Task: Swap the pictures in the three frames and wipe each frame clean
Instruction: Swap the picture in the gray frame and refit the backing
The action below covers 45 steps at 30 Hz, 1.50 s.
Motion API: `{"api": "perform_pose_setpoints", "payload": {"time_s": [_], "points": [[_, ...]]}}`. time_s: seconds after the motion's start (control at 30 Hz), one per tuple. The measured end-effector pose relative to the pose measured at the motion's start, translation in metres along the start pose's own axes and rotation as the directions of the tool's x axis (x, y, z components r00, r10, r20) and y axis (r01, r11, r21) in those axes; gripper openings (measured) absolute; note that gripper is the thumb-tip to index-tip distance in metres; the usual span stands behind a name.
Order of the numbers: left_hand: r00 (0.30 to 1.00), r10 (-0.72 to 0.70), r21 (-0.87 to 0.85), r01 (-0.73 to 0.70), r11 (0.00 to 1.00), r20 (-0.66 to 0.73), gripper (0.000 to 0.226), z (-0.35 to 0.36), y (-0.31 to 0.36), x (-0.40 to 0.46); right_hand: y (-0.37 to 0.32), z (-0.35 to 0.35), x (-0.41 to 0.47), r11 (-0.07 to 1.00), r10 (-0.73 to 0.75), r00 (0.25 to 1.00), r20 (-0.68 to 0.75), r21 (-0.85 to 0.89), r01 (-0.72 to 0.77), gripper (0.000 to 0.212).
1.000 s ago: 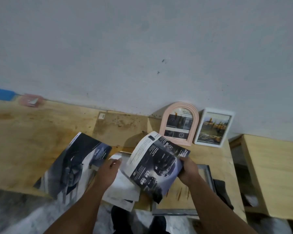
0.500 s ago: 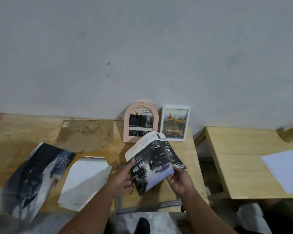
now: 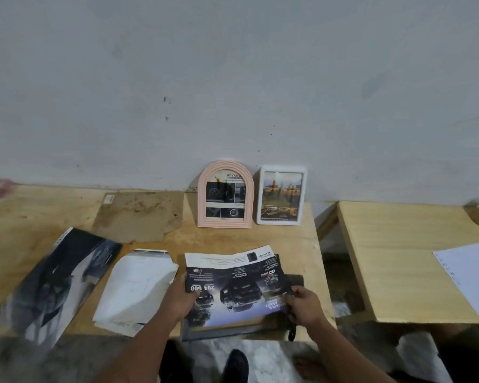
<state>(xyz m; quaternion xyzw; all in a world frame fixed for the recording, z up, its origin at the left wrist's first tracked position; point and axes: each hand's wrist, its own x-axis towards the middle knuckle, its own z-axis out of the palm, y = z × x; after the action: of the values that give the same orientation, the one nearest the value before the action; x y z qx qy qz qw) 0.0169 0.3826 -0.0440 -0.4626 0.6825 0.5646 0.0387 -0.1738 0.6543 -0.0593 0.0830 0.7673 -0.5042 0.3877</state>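
While a large dark brochure lies at the far left of the plywood table and a stack of white sheets sits just right of it, the left hand grips the left edge of a glossy car leaflet, thumb on top and fingers curled beneath the paper. That leaflet is mostly black, with a dark pickup truck printed in the middle, a white band along its far edge and the upside-down figures "204 500" close to the left thumb. It lies over a flat grey frame, whose near rail shows just below the paper. At the leaflet's right near corner, the right hand pinches the sheet between thumb and curled fingers. Against the wall behind stand a pink arched frame and, just to its right, a white rectangular frame, each with a picture inside. Further right, a second wooden table carries a white paper.
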Motion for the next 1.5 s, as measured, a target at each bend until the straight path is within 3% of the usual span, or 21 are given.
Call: {"api": "perform_pose_setpoints", "payload": {"time_s": [0.23, 0.37, 0.53, 0.67, 0.8, 0.97, 1.17, 1.37, 1.5], "points": [[0.999, -0.029, 0.127, 0.034, 0.991, -0.04, 0.074, 0.002, -0.028, -0.007, 0.039, -0.005, 0.001, 0.918, -0.049, 0.998, 0.045, -0.393, 0.062, 0.015], [0.997, -0.07, 0.149, 0.071, 0.986, -0.011, 0.067, 0.005, -0.037, -0.002, 0.043, -0.008, 0.001, 0.853, -0.041, 0.999, 0.027, -0.52, 0.049, 0.015], [1.0, -0.022, 0.203, 0.026, 0.979, -0.02, 0.05, 0.008, -0.039, -0.003, 0.04, -0.009, 0.001, 0.809, -0.082, 0.996, 0.028, -0.581, 0.083, 0.014], [0.999, 0.035, 0.291, -0.025, 0.956, -0.031, 0.034, 0.009, -0.04, -0.004, 0.035, -0.006, -0.001, 0.78, -0.138, 0.989, 0.05, -0.61, 0.14, 0.027], [1.0, 0.016, 0.374, -0.02, 0.927, 0.014, 0.041, 0.009, -0.042, -0.003, 0.028, 0.001, -0.004, 0.643, -0.216, 0.976, 0.024, -0.748, 0.161, 0.041], [1.0, -0.019, 0.417, 0.008, 0.909, 0.021, 0.05, 0.011, -0.042, -0.004, 0.018, 0.006, -0.007, 0.517, -0.253, 0.967, 0.019, -0.843, 0.152, 0.041], [0.999, -0.03, 0.477, 0.004, 0.879, 0.045, 0.057, 0.007, -0.058, 0.005, 0.016, 0.009, -0.001, 0.394, -0.176, 0.971, 0.16, -0.893, 0.219, 0.06], [0.997, -0.001, 0.491, -0.038, 0.87, 0.078, 0.05, 0.004, -0.049, 0.001, 0.015, 0.014, -0.004, 0.386, -0.27, 0.955, 0.12, -0.896, 0.221, 0.052], [0.997, -0.017, 0.501, -0.024, 0.865, 0.077, 0.048, 0.001, -0.047, 0.001, 0.001, 0.026, 0.007, 0.201, -0.32, 0.911, 0.259, -0.921, 0.333, 0.057]]}}
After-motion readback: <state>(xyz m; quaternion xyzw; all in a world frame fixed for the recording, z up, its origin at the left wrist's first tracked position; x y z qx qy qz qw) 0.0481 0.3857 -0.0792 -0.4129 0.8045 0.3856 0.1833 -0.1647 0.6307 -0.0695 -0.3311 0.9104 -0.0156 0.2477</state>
